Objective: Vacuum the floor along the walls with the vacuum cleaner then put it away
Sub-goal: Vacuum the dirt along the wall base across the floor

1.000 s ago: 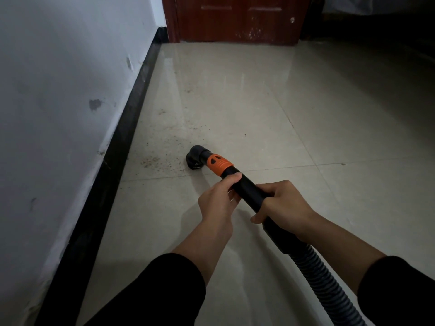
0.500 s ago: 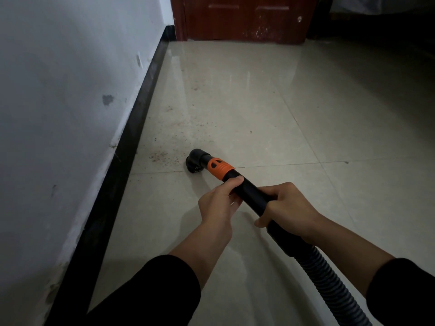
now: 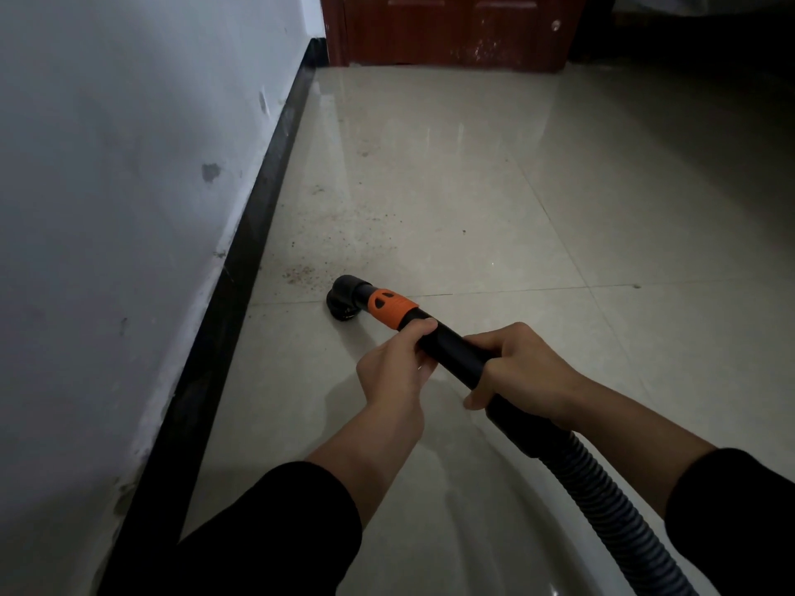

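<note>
1. The floor [image 3: 473, 187] was glossy cream tile with thin grout lines and pale reflections, and it ran to a reddish-brown door [image 3: 451, 32] at its far edge.
2. A white wall [image 3: 107, 165], scuffed and chipped in spots, stood along the floor's left edge with a black baseboard [image 3: 258, 234] at its foot.
3. Brown crumbs [image 3: 301, 273] lay scattered on the tile near the left edge, close to the baseboard and just beyond the nozzle.
4. The vacuum cleaner [image 3: 456, 352] showed a black elbow nozzle [image 3: 344, 298] set on the floor near the left edge, apart from the baseboard.
5. An orange collar [image 3: 389, 307] joined the nozzle to a smooth black tube [image 3: 520, 425], which passed into a grey ribbed hose [image 3: 611, 509] running off at the lower right.
6. The left hand [image 3: 393, 367] gripped the tube just behind the collar, with the thumb on top.
7. The right hand [image 3: 520, 367] was wrapped around the tube further back, and both arms wore black sleeves [image 3: 301, 522].
</note>
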Demonstrator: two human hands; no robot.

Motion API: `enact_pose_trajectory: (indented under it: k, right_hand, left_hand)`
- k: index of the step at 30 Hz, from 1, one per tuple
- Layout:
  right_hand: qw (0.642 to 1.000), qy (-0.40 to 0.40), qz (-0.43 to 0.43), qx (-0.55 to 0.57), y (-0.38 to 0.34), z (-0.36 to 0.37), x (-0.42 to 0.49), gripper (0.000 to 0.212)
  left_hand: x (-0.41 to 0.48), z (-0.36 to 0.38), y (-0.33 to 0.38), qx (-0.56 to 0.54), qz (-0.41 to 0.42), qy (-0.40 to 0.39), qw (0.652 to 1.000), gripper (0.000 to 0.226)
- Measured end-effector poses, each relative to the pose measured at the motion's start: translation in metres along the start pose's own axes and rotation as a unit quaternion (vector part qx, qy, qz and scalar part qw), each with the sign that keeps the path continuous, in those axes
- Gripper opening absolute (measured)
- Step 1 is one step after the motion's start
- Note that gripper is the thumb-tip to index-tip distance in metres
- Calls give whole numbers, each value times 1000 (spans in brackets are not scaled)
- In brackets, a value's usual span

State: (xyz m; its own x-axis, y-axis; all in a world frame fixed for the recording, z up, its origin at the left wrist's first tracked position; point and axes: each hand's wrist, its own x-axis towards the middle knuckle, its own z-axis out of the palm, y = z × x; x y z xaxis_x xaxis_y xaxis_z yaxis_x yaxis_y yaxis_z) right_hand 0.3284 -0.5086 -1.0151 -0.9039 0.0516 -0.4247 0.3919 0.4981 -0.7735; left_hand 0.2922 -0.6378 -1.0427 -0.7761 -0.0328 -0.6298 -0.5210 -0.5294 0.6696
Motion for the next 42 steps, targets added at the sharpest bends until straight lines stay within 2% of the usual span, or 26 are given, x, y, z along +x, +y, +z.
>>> enact_pose_trajectory:
  k: [7, 14, 42]
  right_hand:
    - [999, -40, -6, 1, 2, -7, -15, 38]
    - [998, -62, -11, -10, 5, -13, -26, 45]
    - [996, -82, -11, -25, 13, -22, -50, 50]
  left_hand:
    - [-21, 1, -7, -3, 6, 32, 999, 12]
    - [-36, -4, -12, 14, 4, 22, 1000, 12]
    - [-61, -10, -23, 29, -7, 28, 999, 12]
